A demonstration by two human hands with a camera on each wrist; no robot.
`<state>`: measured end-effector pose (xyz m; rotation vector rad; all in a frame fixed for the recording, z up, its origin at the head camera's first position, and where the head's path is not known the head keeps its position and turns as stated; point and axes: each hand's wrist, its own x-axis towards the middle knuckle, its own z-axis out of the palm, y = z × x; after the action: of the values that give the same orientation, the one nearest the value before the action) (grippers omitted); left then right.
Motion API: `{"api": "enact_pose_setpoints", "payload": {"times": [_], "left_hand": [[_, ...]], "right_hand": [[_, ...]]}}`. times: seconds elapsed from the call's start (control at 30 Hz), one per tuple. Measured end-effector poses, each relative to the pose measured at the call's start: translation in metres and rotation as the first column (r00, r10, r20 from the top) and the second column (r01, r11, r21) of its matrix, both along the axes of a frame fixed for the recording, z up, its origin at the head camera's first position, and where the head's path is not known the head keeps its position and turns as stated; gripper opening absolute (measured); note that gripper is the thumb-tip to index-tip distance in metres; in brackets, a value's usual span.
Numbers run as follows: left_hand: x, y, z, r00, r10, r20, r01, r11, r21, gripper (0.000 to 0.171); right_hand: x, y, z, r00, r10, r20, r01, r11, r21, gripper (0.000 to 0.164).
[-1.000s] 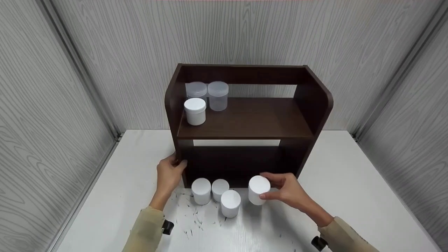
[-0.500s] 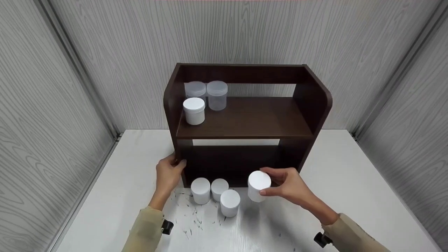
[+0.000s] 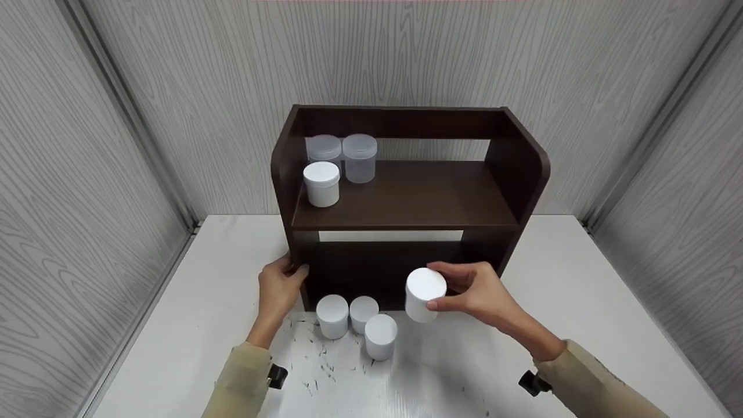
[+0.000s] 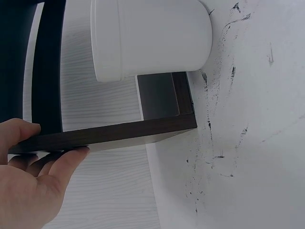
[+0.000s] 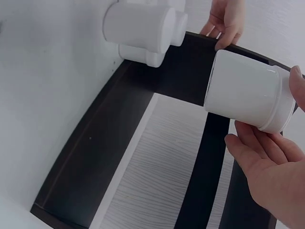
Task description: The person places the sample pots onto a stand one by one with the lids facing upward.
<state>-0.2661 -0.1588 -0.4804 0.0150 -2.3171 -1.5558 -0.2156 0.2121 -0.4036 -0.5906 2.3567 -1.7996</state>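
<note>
My right hand (image 3: pixel 479 293) pinches a white lidded jar (image 3: pixel 423 295) between thumb and fingers, raised off the table in front of the lower shelf opening. In the right wrist view the thumb presses the lid side of this jar (image 5: pixel 250 90) and the fingers lie on the opposite side. My left hand (image 3: pixel 281 290) grips the left side panel of the dark brown shelf (image 3: pixel 406 226), thumb on the inner face. That panel edge (image 4: pixel 109 135) also shows between thumb and fingers in the left wrist view. Three white jars stand at the shelf's front left, one of them a nearer jar (image 3: pixel 381 338).
On the upper shelf board sit a white jar (image 3: pixel 322 184) and two translucent jars, one being the right translucent jar (image 3: pixel 360 158). Dark scuff marks streak the white table (image 3: pixel 325 383). Grey wood-patterned walls (image 3: pixel 400 52) enclose the back and sides.
My right hand has lifted the white jar upward and slightly toward the shelf, tilting it a little. The left hand has stayed on the side panel.
</note>
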Motion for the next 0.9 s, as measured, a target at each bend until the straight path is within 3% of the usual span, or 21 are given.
{"api": "enact_pose_setpoints", "payload": {"times": [0.5,0.9], "left_hand": [[-0.001,0.001,-0.002,1.0,0.009,-0.024,-0.009,1.0,0.016,0.038],[-0.001,0.0,-0.001,1.0,0.006,-0.006,-0.006,1.0,-0.003,0.04]], "right_hand": [[-0.006,-0.017,0.039,1.0,-0.005,0.026,0.005,1.0,-0.012,0.07],[-0.014,-0.028,0.068,1.0,0.016,-0.026,-0.017,1.0,-0.014,0.068]]}}
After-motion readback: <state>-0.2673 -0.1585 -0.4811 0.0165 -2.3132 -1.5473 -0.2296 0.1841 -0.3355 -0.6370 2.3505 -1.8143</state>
